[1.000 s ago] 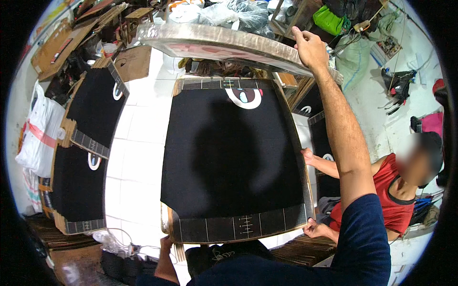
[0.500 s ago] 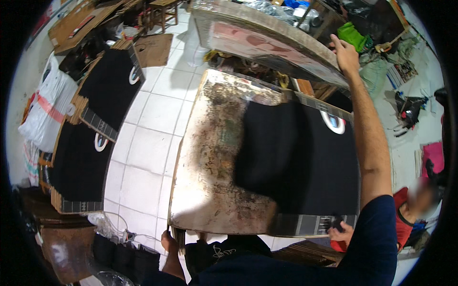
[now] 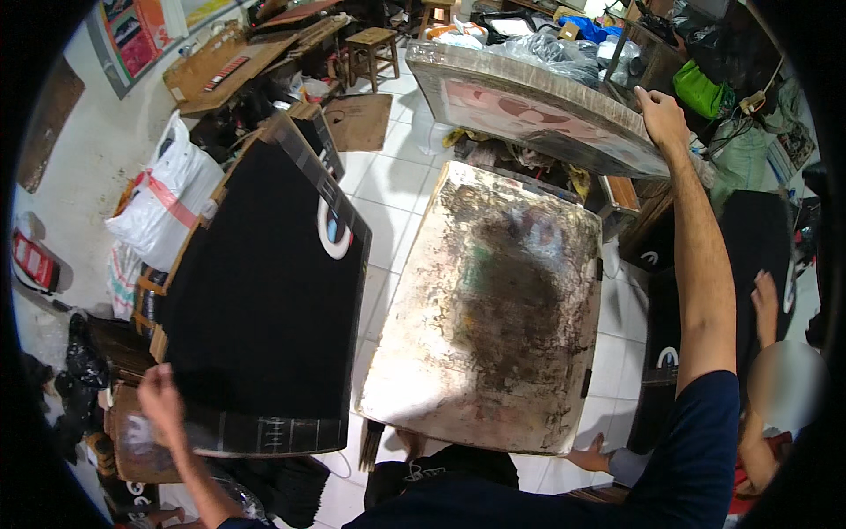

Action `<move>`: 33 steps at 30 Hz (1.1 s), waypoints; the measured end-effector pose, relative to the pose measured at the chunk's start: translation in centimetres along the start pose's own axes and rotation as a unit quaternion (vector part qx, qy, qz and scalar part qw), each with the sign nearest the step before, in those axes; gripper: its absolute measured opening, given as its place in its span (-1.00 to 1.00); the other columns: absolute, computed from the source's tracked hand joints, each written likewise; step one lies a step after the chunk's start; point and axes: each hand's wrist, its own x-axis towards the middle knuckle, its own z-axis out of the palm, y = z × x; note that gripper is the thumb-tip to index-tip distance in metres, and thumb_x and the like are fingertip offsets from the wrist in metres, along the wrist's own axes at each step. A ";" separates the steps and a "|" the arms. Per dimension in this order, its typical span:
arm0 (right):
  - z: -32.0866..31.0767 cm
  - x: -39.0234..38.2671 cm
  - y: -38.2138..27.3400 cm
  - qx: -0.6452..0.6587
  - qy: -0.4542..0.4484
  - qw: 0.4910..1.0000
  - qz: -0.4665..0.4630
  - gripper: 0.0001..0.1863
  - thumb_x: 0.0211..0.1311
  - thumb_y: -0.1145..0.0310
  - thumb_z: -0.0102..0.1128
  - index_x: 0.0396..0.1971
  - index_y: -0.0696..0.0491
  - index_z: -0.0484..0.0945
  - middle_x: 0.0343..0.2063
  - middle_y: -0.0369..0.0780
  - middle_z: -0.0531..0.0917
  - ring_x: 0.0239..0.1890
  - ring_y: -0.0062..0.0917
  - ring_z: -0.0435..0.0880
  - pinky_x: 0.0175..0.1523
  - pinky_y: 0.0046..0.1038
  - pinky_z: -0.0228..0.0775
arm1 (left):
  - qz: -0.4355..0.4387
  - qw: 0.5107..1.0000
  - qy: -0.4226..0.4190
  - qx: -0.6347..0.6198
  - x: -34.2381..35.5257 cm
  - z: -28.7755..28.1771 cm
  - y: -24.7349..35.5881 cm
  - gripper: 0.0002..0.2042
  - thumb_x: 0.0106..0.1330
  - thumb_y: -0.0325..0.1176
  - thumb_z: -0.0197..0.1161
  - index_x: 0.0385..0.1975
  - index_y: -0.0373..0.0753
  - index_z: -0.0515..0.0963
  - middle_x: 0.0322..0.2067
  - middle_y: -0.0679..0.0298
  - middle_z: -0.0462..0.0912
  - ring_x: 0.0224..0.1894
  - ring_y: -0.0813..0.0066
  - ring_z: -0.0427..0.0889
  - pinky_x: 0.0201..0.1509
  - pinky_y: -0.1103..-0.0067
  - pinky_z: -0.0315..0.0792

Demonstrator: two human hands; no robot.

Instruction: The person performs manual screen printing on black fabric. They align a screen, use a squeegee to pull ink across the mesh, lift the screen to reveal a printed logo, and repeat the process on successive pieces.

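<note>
My right hand (image 3: 665,123) grips the upper right end of a thick-edged screen-printing frame (image 3: 564,115). The frame stands tilted up over the far side of a stained, worn printing table (image 3: 520,300). At the left, my left hand (image 3: 161,404) is closed at the near left corner of a black cloth-covered board (image 3: 256,291). A white ring-shaped print shows on the board's right side, and a dark strip with pale lines crosses its near end. The left fingertips are slightly blurred.
At the right, a co-worker's hand (image 3: 765,300) reaches over another black cloth-covered board (image 3: 749,234). A white plastic bag (image 3: 167,198) leans beside the left board. Wooden stools (image 3: 372,55) stand far back on white tiles. A green bag (image 3: 702,90) lies beyond the frame.
The black cloth-covered board has left the table and black boards now show at the right. My left hand moved from the table's near edge to the left board, which looms larger. The frame stays raised.
</note>
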 end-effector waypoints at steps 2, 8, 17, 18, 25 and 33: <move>-0.3 -0.3 -0.3 -0.008 -0.004 1.000 0.006 -0.37 0.38 -0.33 0.02 0.03 -0.13 0.78 0.04 -0.04 0.78 0.19 -0.07 0.71 0.27 -0.09 0.47 | 0.045 0.998 0.045 -0.011 3.3 -9.7 -1.6 -0.66 0.58 -0.19 0.27 -0.19 -0.44 0.68 -0.33 0.22 0.72 -0.25 0.52 0.60 -0.07 0.49 0.50; -1.1 -1.4 -1.3 -0.006 -0.023 1.000 0.014 -0.38 0.37 -0.28 0.02 0.08 -0.13 0.76 0.07 -0.02 0.77 0.19 -0.04 0.70 0.27 -0.08 0.49 | 0.011 0.991 0.065 -0.117 6.8 -24.3 -8.3 -0.61 0.62 -0.11 0.20 -0.40 -0.30 0.58 -0.41 0.46 0.56 -0.36 0.70 0.43 -0.24 0.60 0.32; -0.1 -1.9 -0.1 0.012 -0.015 1.000 -0.002 -0.33 0.35 -0.28 0.02 0.15 -0.09 0.73 0.11 0.02 0.74 0.21 -0.03 0.70 0.30 -0.03 0.49 | -0.068 0.961 0.005 -0.268 -10.0 9.5 -11.4 -0.64 0.55 -0.24 0.28 -0.49 -0.37 0.58 -0.45 0.48 0.55 -0.36 0.58 0.39 -0.25 0.49 0.34; 0.0 -2.0 0.1 0.004 -0.016 1.000 -0.002 -0.33 0.33 -0.28 0.02 0.15 -0.12 0.74 0.11 0.02 0.74 0.21 -0.04 0.70 0.31 -0.02 0.49 | -0.133 0.953 -0.020 -0.270 -11.7 12.9 -10.1 -0.64 0.54 -0.23 0.31 -0.49 -0.37 0.58 -0.45 0.46 0.56 -0.35 0.58 0.40 -0.25 0.49 0.34; -0.2 -4.4 -0.4 -0.012 0.027 0.999 -0.032 -0.31 0.32 -0.27 0.03 0.19 -0.08 0.71 0.13 0.01 0.74 0.21 -0.09 0.71 0.34 -0.03 0.49 | -0.061 0.917 -0.323 -0.225 -20.3 27.3 1.0 -0.51 0.12 -0.18 0.72 -0.45 -0.28 0.43 -0.56 0.45 0.39 -0.49 0.58 0.26 -0.43 0.51 0.27; -2.1 -3.6 -1.8 0.042 0.013 0.999 0.017 -0.35 0.23 -0.14 0.12 -0.05 0.18 0.75 -0.01 0.17 0.74 0.12 0.05 0.73 0.25 -0.07 0.55 | -0.011 0.899 -0.375 -0.225 -21.1 33.1 6.5 -0.51 0.09 -0.23 0.74 -0.31 -0.36 0.50 -0.47 0.35 0.51 -0.41 0.52 0.43 -0.29 0.52 0.46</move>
